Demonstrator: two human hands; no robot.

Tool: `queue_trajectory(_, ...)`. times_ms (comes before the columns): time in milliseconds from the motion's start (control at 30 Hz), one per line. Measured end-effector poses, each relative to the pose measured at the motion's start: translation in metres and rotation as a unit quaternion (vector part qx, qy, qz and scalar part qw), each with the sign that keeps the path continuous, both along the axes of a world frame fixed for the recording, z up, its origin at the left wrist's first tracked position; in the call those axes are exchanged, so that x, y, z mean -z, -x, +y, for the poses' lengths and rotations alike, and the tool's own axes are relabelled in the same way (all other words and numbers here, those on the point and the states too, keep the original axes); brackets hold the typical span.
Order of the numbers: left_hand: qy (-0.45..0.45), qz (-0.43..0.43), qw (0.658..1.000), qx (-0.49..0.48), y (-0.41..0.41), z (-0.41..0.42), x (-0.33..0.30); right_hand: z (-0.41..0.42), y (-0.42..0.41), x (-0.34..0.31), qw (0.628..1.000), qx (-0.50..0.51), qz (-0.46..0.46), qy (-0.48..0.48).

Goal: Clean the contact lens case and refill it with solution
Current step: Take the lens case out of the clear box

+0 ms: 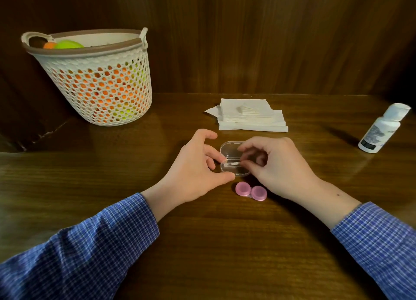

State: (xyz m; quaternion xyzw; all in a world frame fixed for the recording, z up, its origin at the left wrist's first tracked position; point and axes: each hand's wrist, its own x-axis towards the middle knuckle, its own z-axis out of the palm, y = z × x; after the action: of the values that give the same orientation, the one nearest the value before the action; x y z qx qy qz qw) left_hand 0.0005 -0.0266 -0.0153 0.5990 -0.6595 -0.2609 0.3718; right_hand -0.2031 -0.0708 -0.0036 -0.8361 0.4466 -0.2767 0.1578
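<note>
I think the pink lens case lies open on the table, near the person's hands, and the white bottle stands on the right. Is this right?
Not quite: the head view shows the pink lens case shut, both round caps on. It does lie on the table near the hands, and the white bottle stands on the right.

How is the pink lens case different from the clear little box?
The pink lens case has two round caps on; the clear box is oblong with its lid open. The pink case lies untouched; the left hand and right hand hold the clear box. Both are small, plastic, and on the table.
</note>
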Motion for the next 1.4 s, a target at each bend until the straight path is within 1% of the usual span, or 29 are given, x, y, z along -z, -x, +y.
queue_trajectory(100,0.0,-0.005,1.0,-0.004,0.001,0.001,-0.001,0.0,-0.003,-0.001,1.0,0.01,0.014,0.023)
queue_trajectory(300,-0.004,-0.007,1.0,-0.006,0.002,0.001,-0.002,0.001,-0.005,-0.002,0.999,0.018,0.028,0.037)
queue_trajectory(433,-0.002,-0.012,1.0,-0.009,0.003,0.002,-0.003,0.001,-0.006,-0.005,0.999,0.024,0.035,0.027)
queue_trajectory(600,-0.002,-0.014,1.0,-0.005,0.002,0.002,-0.003,0.003,-0.001,-0.005,1.0,0.022,0.006,0.012)
queue_trajectory(733,0.0,-0.014,1.0,-0.002,0.002,0.001,-0.002,0.004,0.0,-0.005,1.0,0.009,0.015,-0.005)
queue_trajectory(800,0.003,-0.017,1.0,0.005,0.002,0.001,-0.002,0.005,0.001,-0.004,1.0,0.009,-0.017,0.008)
queue_trajectory(867,0.008,-0.025,1.0,0.016,0.002,0.003,-0.003,0.007,0.004,-0.006,0.994,0.033,-0.097,0.038)
queue_trajectory(933,0.013,-0.039,0.999,0.024,0.001,0.004,-0.005,0.006,0.009,-0.008,0.981,0.049,-0.183,0.04)
queue_trajectory(967,0.016,-0.044,0.999,0.028,0.001,0.005,-0.005,0.004,0.011,-0.009,0.98,0.047,-0.194,0.026)
queue_trajectory(1000,0.02,-0.048,0.998,0.031,0.001,0.006,-0.005,0.001,0.013,-0.009,0.984,0.033,-0.177,0.01)
queue_trajectory(1067,0.032,-0.06,0.997,0.032,0.002,0.007,-0.005,-0.003,0.015,-0.006,0.993,-0.014,-0.114,-0.019)
queue_trajectory(1167,0.041,-0.081,0.995,0.032,0.003,0.008,-0.005,-0.005,0.016,-0.003,0.995,-0.07,-0.058,-0.05)
queue_trajectory(1267,0.052,-0.094,0.993,0.05,0.001,0.007,-0.005,-0.006,0.016,0.0,0.994,-0.092,-0.033,-0.045)
queue_trajectory(1400,0.052,-0.092,0.993,0.054,0.001,0.006,-0.003,-0.008,0.017,0.001,0.994,-0.091,-0.03,-0.045)
